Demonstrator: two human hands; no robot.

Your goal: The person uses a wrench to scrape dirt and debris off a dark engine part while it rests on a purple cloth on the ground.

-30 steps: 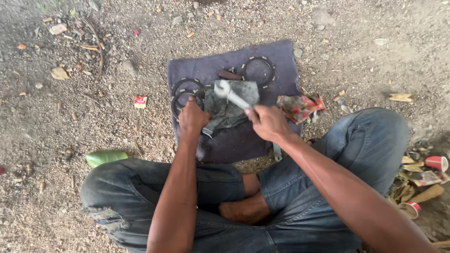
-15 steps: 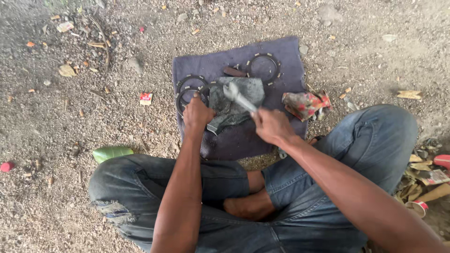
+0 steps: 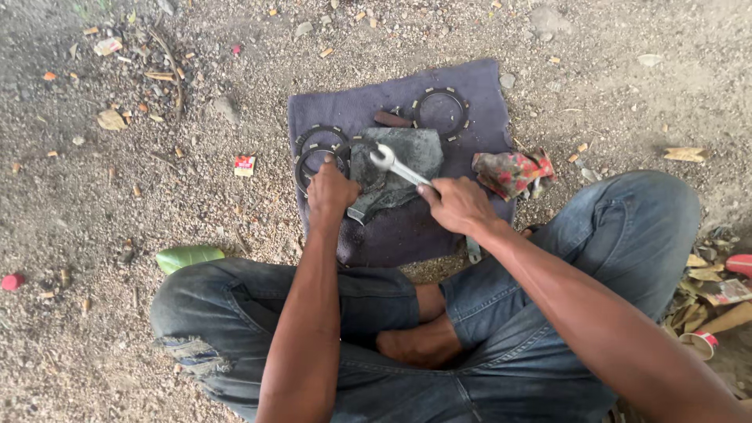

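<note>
We cannot see what the left hand (image 3: 331, 190) presses, since its fingers cover it. The spanner (image 3: 401, 168) shaft vanishes inside the right hand (image 3: 458, 205). The paper cup (image 3: 699, 343) sits half cut off.

Soft, even daylight fills the scene, moderately bright, with no hard shadows and only a faint dark patch on the ground under the legs. The silver wrench (image 3: 395, 165) catches a small pale gleam at its ring end, the only glare. The gravel ground (image 3: 117, 204) and purple cloth (image 3: 407, 227) look sharp in the middle, and slightly softer toward the corners.
</note>
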